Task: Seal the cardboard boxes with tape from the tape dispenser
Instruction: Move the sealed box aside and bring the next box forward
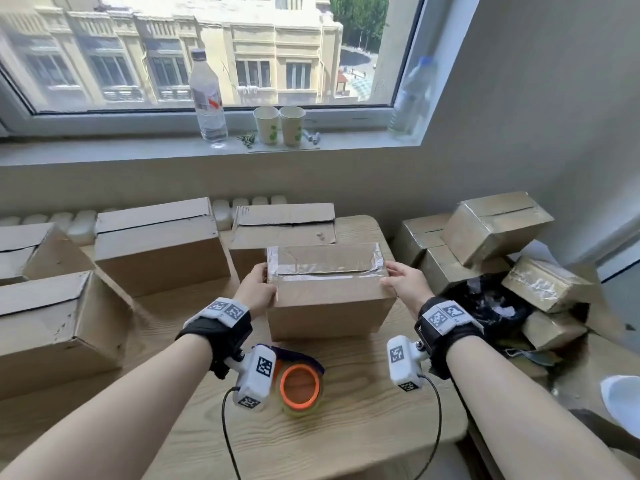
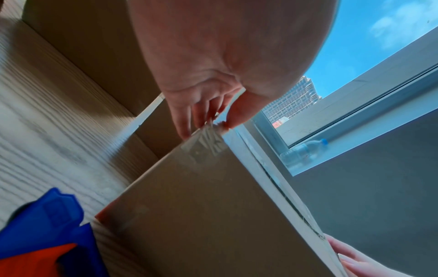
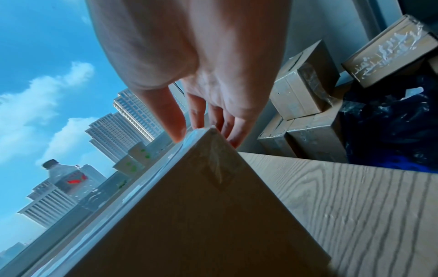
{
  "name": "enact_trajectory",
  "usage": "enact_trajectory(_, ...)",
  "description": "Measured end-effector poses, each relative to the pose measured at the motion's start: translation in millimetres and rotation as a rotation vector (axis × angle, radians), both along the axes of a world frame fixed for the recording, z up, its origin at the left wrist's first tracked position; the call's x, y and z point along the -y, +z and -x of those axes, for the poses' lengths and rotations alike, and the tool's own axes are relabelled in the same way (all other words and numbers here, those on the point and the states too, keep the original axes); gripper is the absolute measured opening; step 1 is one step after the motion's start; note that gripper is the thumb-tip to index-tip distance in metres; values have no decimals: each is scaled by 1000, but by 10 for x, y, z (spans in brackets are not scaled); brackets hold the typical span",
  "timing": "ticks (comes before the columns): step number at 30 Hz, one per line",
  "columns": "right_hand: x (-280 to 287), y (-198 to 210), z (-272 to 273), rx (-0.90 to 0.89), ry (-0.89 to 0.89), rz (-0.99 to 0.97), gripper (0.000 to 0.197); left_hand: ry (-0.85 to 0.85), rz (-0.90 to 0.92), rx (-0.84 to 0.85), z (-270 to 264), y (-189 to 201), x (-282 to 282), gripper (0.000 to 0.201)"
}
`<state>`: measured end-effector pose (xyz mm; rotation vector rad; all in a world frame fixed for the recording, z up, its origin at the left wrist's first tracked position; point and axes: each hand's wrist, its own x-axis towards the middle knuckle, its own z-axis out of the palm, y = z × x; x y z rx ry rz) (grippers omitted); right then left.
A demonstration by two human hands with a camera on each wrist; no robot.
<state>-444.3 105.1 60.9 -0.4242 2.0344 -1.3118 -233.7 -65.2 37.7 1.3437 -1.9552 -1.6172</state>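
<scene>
A cardboard box (image 1: 329, 306) with clear tape across its top seam and edges stands at the middle of the wooden table (image 1: 346, 434). My left hand (image 1: 258, 289) grips its top left corner, thumb on the top and fingers down the side (image 2: 208, 120). At the top right corner my right hand (image 1: 403, 282) holds it the same way (image 3: 203, 131). The box side fills the left wrist view (image 2: 201, 215) and the right wrist view (image 3: 189, 224). A blue tape dispenser (image 1: 299, 382) with an orange core lies on the table in front of the box, below my left wrist (image 2: 47, 234).
Untaped boxes stand at the left (image 1: 159, 244), front left (image 1: 55, 323) and behind the held box (image 1: 282, 226). A pile of taped boxes (image 1: 495, 226) and a black bag (image 1: 491, 306) lie beside the table's right edge. A bottle (image 1: 207, 98) and paper cups (image 1: 278, 126) stand on the sill.
</scene>
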Motion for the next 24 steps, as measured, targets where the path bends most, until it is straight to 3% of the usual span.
enact_trajectory(7, 174, -205, 347, -5, 5, -84, 48, -8, -58, 42, 279, -156, 205, 58)
enact_trajectory(14, 251, -236, 455, -89, 45, -186, 49, -59, -7, 116, 231, -125, 381, 61)
enact_trajectory(19, 691, 93, 550, -257, 36, -135, 48, -57, 279, 362, 11, 105, 806, 39)
enact_trajectory(24, 1327, 170, 462, -214, 196, -148, 57, 21, 278, 487, -142, 160, 1135, 33)
